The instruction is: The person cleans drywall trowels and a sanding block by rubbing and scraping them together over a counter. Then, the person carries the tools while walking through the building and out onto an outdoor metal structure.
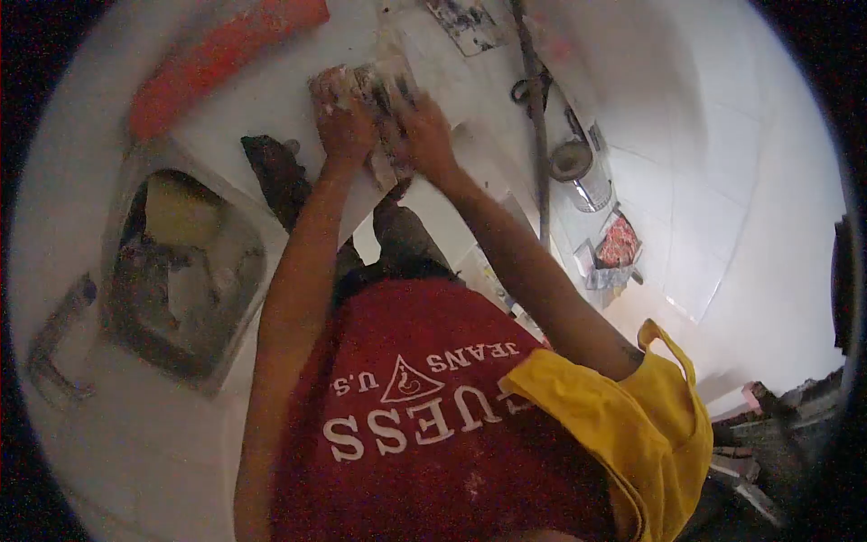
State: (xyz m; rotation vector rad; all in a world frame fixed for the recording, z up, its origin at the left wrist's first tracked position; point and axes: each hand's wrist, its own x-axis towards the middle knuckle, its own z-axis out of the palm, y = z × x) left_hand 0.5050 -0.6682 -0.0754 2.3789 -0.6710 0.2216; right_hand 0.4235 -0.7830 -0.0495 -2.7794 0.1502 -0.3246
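Nearest to us is our dark red shirt (406,415) with white lettering, and a yellow cloth (641,425) lies over our right shoulder. Both our forearms reach forward from it over the pale counter (226,135). To our left, a curved fitting (54,352) stands beside a basin (239,348) with murky contents and a yellowish block (181,212) at its far end. A dark, crumpled-looking item (275,172) lies between the basin and our left hand.

Ahead, our left hand (345,122) and our right hand (420,131) grasp the smeared piece (386,122) between them, left hand on its left side, right hand on its right. Our fingers look bent over it, coated in whitish paste, though blur hides the exact fingertip contact. The piece lies over the counter's near edge, showing in the gap between the hands and a little nearer to us than both. Its long axis runs away from our body, the far end leaning slightly left; we cannot tell which end is its front.

To our right are a red-and-white packet (619,244), a metal can (587,185) and a long bar (539,135). Farthest off lie a red bundle (212,68) at left and a stained sheet (470,27).
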